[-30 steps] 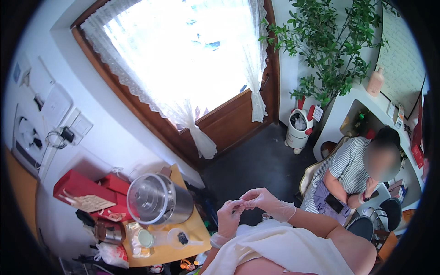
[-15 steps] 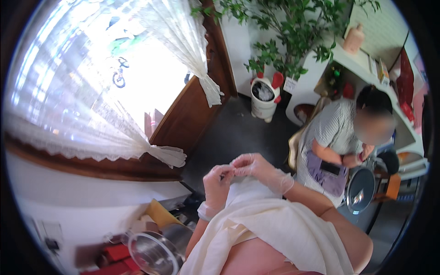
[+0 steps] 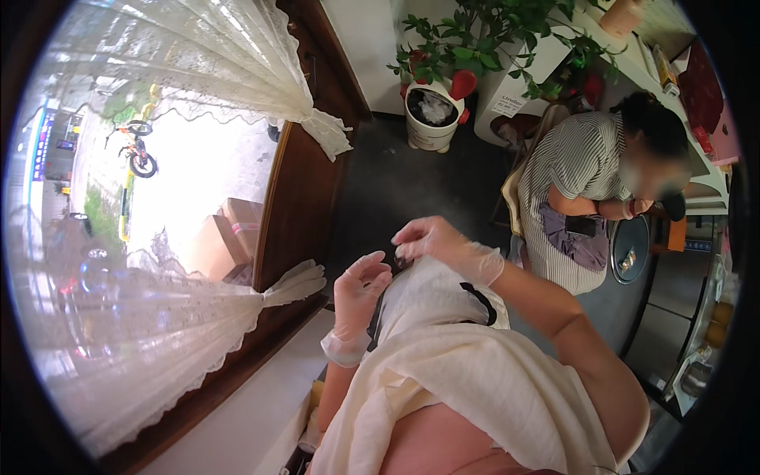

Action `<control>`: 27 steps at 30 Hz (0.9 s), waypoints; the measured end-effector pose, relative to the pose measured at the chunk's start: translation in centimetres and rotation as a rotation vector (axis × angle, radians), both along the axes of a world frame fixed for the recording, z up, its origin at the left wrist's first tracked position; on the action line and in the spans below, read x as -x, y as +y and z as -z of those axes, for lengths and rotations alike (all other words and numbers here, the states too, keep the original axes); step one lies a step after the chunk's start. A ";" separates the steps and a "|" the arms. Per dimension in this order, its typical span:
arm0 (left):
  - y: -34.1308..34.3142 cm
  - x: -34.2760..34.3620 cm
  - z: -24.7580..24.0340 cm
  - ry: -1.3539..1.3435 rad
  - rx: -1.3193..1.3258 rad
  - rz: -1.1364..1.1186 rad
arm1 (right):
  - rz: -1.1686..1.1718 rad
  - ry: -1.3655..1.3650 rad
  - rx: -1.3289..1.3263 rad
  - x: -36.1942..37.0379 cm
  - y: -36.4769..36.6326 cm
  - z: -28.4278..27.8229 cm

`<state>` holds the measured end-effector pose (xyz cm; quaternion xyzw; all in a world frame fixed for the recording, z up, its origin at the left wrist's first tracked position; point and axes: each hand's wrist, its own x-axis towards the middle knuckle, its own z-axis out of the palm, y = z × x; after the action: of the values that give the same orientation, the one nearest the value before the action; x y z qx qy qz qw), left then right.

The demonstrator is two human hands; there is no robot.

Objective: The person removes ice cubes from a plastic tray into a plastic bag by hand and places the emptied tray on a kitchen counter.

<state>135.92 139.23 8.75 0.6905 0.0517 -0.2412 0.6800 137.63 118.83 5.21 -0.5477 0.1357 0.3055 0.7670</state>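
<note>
Clear, filmy gloves [image 3: 480, 266] covered both hands to the wrist, their loose cuffs flaring, so that much looked done. The left hand [image 3: 360, 289] was raised with its fingers half curled, and its grip was loose and fairly wide, with nothing seen inside it. The right hand [image 3: 435, 241] hung just beside it, fingers bent downward; whether its grip was closed on something could not be told. A small dark patch [image 3: 401, 262] showed by the right fingertips, too indistinct to name or to call held. The two hands were near each other but apart, above the pale cloth [image 3: 451, 368] over the wearer's front. Neither hand rested on a surface, and no finished item was visible between them, so how much handling was left could not be judged. Beyond the right arm, a seated person in stripes [image 3: 574, 154] leaned forward, a purple cloth [image 3: 564, 247] on their lap, well apart from the gloved hands.
</note>
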 end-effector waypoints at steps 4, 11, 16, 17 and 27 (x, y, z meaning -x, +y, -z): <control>0.2 -2.2 1.0 0.110 -0.010 -0.070 | 0.321 0.302 -0.188 -4.7 -3.3 10.4; 1.4 -3.8 3.2 0.310 -0.017 -0.413 | 0.542 0.447 0.005 -12.9 -10.1 25.7; 0.8 -4.9 4.9 0.444 0.003 -0.556 | 0.764 0.580 0.312 -20.4 -16.4 42.3; 0.4 -4.9 5.7 0.474 -0.012 -0.589 | 0.755 0.530 0.308 -22.5 -15.4 40.8; -1.8 -6.5 6.4 0.591 -0.089 -0.666 | 0.654 0.524 0.514 -31.9 -19.3 38.9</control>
<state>142.46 137.44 2.39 0.5661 0.4737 -0.1935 0.6463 169.56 99.49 -33.70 -0.5528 0.5598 0.1327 0.6029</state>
